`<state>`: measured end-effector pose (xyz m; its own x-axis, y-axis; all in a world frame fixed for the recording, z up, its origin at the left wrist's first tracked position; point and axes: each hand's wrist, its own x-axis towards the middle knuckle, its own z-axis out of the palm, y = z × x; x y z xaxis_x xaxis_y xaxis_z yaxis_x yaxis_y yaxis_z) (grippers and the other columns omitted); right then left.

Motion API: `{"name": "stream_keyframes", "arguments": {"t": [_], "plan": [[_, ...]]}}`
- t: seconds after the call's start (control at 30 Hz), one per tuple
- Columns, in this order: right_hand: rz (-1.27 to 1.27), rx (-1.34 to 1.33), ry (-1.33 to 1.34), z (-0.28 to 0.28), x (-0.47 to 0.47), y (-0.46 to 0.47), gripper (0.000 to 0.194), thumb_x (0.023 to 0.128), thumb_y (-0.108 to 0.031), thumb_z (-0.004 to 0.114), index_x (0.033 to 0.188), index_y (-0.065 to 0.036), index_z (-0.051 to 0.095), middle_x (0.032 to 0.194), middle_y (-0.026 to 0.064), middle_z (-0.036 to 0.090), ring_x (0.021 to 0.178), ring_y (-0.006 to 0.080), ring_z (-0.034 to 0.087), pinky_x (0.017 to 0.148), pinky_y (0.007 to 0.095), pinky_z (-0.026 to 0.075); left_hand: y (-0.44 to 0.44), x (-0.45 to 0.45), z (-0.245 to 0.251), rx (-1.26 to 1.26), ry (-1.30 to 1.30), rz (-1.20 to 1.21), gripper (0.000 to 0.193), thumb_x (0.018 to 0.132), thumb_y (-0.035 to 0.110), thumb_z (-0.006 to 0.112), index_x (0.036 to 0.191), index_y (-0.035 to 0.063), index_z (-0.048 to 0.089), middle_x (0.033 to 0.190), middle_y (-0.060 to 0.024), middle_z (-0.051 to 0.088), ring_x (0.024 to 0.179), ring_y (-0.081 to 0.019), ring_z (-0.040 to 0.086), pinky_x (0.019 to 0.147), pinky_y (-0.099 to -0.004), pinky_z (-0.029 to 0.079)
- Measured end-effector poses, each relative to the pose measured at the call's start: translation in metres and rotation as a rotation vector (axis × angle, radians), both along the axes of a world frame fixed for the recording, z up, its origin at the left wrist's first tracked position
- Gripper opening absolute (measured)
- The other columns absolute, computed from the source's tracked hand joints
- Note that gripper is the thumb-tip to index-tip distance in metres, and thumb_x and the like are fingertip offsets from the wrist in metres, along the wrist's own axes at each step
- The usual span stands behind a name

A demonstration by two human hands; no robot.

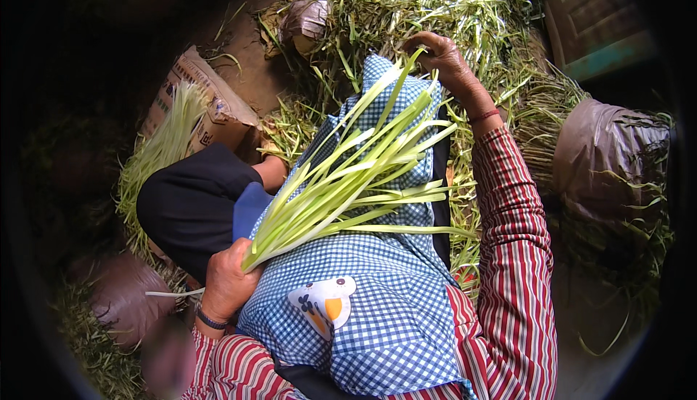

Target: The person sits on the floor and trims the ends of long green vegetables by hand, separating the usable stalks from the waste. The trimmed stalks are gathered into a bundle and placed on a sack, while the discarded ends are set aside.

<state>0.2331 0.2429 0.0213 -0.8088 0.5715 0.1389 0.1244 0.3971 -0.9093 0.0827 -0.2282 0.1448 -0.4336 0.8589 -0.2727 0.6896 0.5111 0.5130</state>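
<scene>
My left hand [231,277] is closed around the base of a bunch of long, flat, pale green leaves that look like garlic chives [348,177]. The bunch fans out over the blue-and-white checked apron [381,285] on my lap. One loose pale stalk [174,293] sticks out on the left side of that hand. My right hand [444,65] is beyond the leaf tips, over the edge of the heap, its fingers bent. A leaf tip reaches up close to these fingers; whether they pinch anything is hidden.
A large heap of leaf scraps [435,2] lies ahead. To the left, a bundle of pale chives [169,128] leans on a cardboard box [234,111]. Plastic-wrapped bundles stand at right [604,155] and lower left [128,296]. A wooden panel [599,13] is at upper right.
</scene>
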Motion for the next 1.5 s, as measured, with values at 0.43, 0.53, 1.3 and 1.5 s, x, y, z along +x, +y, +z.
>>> {"name": "stream_keyframes", "arguments": {"t": [0.43, 0.53, 1.3, 1.5], "plan": [[0.126, -0.058, -0.191, 0.021, -0.017, -0.007, 0.025, 0.085, -0.001, 0.061, 0.108, -0.004, 0.069, 0.083, 0.0034, 0.069, 0.064, 0.0067, 0.055, 0.062, 0.0234, 0.049, 0.000, 0.002, 0.001, -0.025, 0.019, 0.007, 0.019, 0.076, 0.008, 0.071, 0.090, 0.0044, 0.059, 0.072, -0.0186, 0.063, 0.066, -0.0388, 0.063, 0.057, -0.0442, 0.050], [0.045, -0.100, -0.137, 0.013, -0.014, -0.011, 0.016, 0.086, -0.004, 0.064, 0.101, 0.000, 0.068, 0.076, 0.0063, 0.067, 0.064, 0.0093, 0.057, 0.060, 0.0271, 0.049, 0.001, 0.003, 0.003, -0.027, 0.018, 0.014, 0.018, 0.077, 0.009, 0.071, 0.089, 0.0044, 0.059, 0.072, -0.0184, 0.063, 0.066, -0.0387, 0.063, 0.057, -0.0438, 0.049], [-0.564, -0.113, -0.024, -0.026, 0.077, 0.000, 0.022, 0.092, -0.014, 0.061, 0.108, 0.000, 0.068, 0.095, 0.0088, 0.072, 0.074, 0.0129, 0.064, 0.065, 0.0275, 0.052, 0.006, 0.005, 0.003, -0.003, -0.052, 0.039, 0.016, 0.078, 0.008, 0.070, 0.087, 0.0020, 0.058, 0.075, -0.0207, 0.063, 0.070, -0.0409, 0.063, 0.058, -0.0435, 0.049], [-0.565, -0.429, 0.071, 0.001, 0.123, -0.052, 0.021, 0.096, -0.015, 0.058, 0.110, -0.001, 0.066, 0.095, 0.0049, 0.070, 0.056, 0.0049, 0.054, 0.051, 0.0200, 0.043, 0.008, 0.004, 0.010, 0.013, -0.186, 0.100, 0.023, 0.078, 0.004, 0.069, 0.100, -0.0007, 0.063, 0.085, -0.0191, 0.067, 0.076, -0.0334, 0.065, 0.067, -0.0365, 0.051]]}}
